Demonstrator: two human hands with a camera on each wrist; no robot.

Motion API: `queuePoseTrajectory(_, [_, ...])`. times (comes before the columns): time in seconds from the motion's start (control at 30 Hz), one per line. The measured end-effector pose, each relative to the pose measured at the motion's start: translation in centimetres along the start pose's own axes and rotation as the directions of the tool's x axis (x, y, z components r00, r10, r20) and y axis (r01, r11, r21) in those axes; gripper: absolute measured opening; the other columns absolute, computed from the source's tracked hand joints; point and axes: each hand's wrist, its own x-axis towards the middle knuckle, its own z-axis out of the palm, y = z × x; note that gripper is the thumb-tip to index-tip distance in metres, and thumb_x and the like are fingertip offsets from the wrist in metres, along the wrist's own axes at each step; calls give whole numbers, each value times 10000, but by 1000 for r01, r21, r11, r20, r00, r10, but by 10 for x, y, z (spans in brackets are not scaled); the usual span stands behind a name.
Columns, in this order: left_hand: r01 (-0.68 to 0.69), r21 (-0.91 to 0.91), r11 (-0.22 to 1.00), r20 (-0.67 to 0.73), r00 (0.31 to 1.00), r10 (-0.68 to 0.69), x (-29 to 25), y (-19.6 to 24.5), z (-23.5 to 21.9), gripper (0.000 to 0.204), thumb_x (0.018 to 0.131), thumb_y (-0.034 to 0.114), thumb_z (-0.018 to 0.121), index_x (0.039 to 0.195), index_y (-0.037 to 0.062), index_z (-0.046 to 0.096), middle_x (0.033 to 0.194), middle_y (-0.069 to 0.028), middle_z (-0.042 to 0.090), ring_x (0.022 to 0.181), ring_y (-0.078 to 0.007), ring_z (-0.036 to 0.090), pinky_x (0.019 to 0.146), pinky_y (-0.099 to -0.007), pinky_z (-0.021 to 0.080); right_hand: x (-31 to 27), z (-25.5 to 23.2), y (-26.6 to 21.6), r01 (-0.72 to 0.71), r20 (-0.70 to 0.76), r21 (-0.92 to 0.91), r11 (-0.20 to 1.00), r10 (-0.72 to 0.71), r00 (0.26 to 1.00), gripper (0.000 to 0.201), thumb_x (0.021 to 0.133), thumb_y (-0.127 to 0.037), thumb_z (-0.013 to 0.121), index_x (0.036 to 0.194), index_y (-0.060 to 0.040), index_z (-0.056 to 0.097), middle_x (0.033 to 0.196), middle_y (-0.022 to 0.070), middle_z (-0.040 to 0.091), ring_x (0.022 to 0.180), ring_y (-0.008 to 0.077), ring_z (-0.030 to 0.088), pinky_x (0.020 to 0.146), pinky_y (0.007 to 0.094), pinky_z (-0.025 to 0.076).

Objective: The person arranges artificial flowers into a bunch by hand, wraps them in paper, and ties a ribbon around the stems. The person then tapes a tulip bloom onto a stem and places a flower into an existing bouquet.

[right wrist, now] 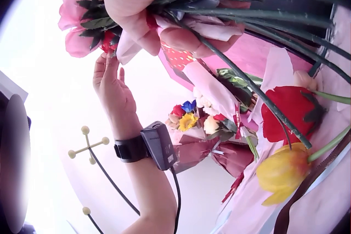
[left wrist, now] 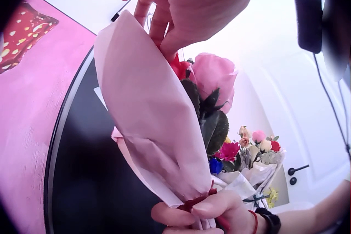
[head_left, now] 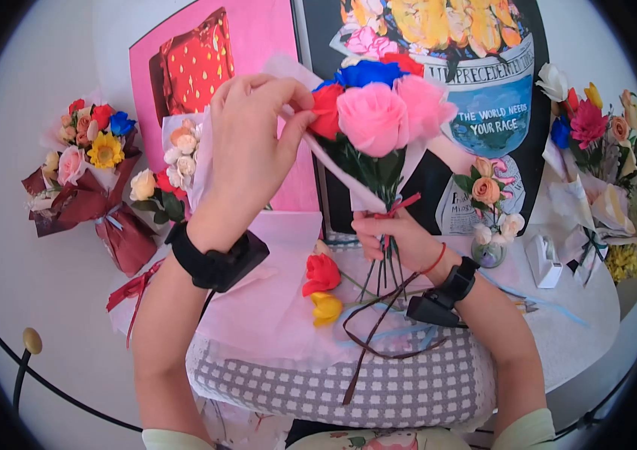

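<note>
My right hand (head_left: 401, 238) grips an upright bouquet by its stems, just under pale pink wrapping paper (left wrist: 145, 102) tied with red ribbon (head_left: 399, 206). Pink roses (head_left: 373, 118), blue flowers (head_left: 371, 73) and a red flower (head_left: 326, 111) make up its head. At the left side of the head, my left hand (head_left: 255, 124) pinches the red flower's petals between thumb and fingers, beside the paper's upper edge. Bare green stems (right wrist: 247, 17) stick out below the right hand. The paper hides part of the red flower in the left wrist view.
A loose red flower (head_left: 321, 272) and a yellow tulip (head_left: 327, 308) lie on the table. Brown ribbon (head_left: 367, 341) trails over a checked cushion (head_left: 333, 382). Wrapped bouquets (head_left: 105, 187) stand at both sides, with a small vase (head_left: 489, 253) and white tape dispenser (head_left: 544, 261) at right.
</note>
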Motion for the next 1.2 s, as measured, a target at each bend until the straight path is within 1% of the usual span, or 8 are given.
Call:
queuePoseTrajectory(0.27, [229,-254,940,-16,971,-241,-46,1,2,139,733,84,599,837,28,525,824,-111,551,788,-230,535,679,-318,406,1,-1,-11,92,-161,-169,981,-120,980,143,820,-155,565,777,-40,492,507,-5,435,387,91,420,414,239,365])
queuePoseTrajectory(0.4, [551,-171,817,769,593,-239,-108,8,20,294,694,232,699,852,42,541,782,-78,550,737,-205,536,685,-315,428,2,0,-11,120,-195,-303,945,-185,963,161,820,-183,579,771,-46,513,511,-3,465,402,76,447,406,225,352])
queuePoseTrajectory(0.57, [399,-167,902,877,479,-49,-145,16,37,373,655,323,691,913,83,569,882,-131,591,815,-307,571,692,-383,454,1,-8,2,91,-212,-535,840,-238,948,148,759,-131,646,831,-23,576,625,11,567,501,75,519,448,223,420])
queuePoseTrajectory(0.63, [476,-65,877,922,364,-129,-148,19,40,332,676,271,666,936,92,562,861,-140,596,802,-319,573,688,-398,454,13,-21,26,595,31,-542,593,-694,719,241,723,-115,654,933,-26,578,827,35,612,704,126,573,624,261,465])
queuePoseTrajectory(0.87, [486,-284,827,752,648,-123,-144,2,5,223,704,124,591,924,102,562,850,-140,590,783,-332,568,660,-396,443,28,-58,50,523,138,-755,396,-683,717,270,708,-161,643,941,-45,570,926,81,598,843,230,570,738,318,457])
queuePoseTrajectory(1.0, [540,-98,836,791,552,-264,-111,6,-57,205,694,67,583,895,45,553,867,-128,584,765,-307,576,653,-377,447,19,-59,50,502,181,-813,295,-691,700,273,703,-171,642,938,-51,571,913,89,597,829,247,571,724,326,459])
queuePoseTrajectory(1.1, [453,-75,888,635,709,-307,-85,3,-104,251,666,20,617,906,7,545,862,-129,574,770,-272,582,656,-337,452,14,-61,51,481,213,-850,218,-691,690,275,699,-179,642,935,-55,572,903,94,597,819,260,572,713,331,461])
queuePoseTrajectory(1.2, [632,-520,574,288,763,-578,-82,0,-141,374,769,-4,579,1131,23,490,1152,-93,504,1004,-180,523,835,-292,431,15,-60,53,476,264,-868,140,-682,682,278,695,-186,641,933,-59,573,892,100,596,809,272,572,702,336,463])
